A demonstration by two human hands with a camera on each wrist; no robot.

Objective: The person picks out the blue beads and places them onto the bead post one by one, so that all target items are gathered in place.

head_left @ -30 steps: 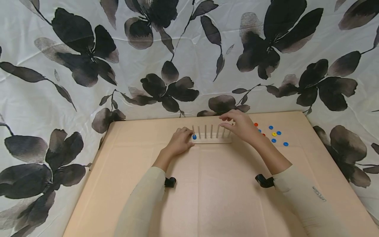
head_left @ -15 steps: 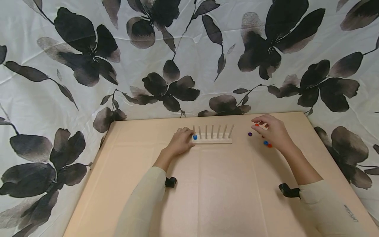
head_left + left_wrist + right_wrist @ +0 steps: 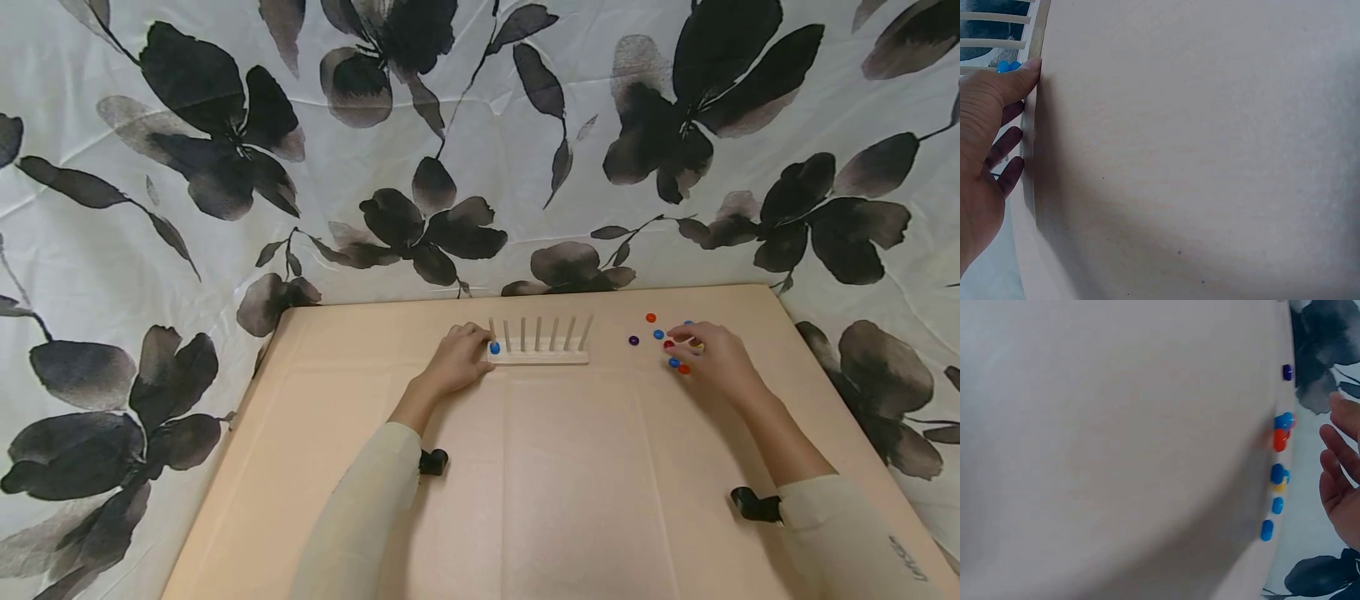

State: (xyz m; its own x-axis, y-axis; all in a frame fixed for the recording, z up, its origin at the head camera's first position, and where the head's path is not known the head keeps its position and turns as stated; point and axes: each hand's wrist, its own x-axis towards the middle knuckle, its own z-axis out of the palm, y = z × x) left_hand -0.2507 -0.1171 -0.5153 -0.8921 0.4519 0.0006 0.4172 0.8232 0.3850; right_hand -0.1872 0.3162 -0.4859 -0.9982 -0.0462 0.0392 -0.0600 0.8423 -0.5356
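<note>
A wooden peg rack (image 3: pixel 540 358) with a row of upright pegs stands near the far part of the table. My left hand (image 3: pixel 457 358) grips its left end, thumb at the front of the base. On the leftmost peg sits a blue bead (image 3: pixel 494 347), also partly visible in the left wrist view. My right hand (image 3: pixel 708 358) hovers above the loose beads, fingers slightly bent. In the right wrist view no bead shows between the fingers. Around it lie a purple bead (image 3: pixel 633 340), an orange bead (image 3: pixel 651 317) and a blue bead (image 3: pixel 658 334); the hand hides some others.
The beads lie to the right of the rack, on the pale table (image 3: pixel 570 467). Right behind the table's far edge hangs a white cloth (image 3: pixel 495 150) with dark flowers. A black wrist camera (image 3: pixel 753 504) sits at the right sleeve.
My right hand has moved right from the rack's right end to the beads, then lower over them. My left hand keeps hold of the rack.
</note>
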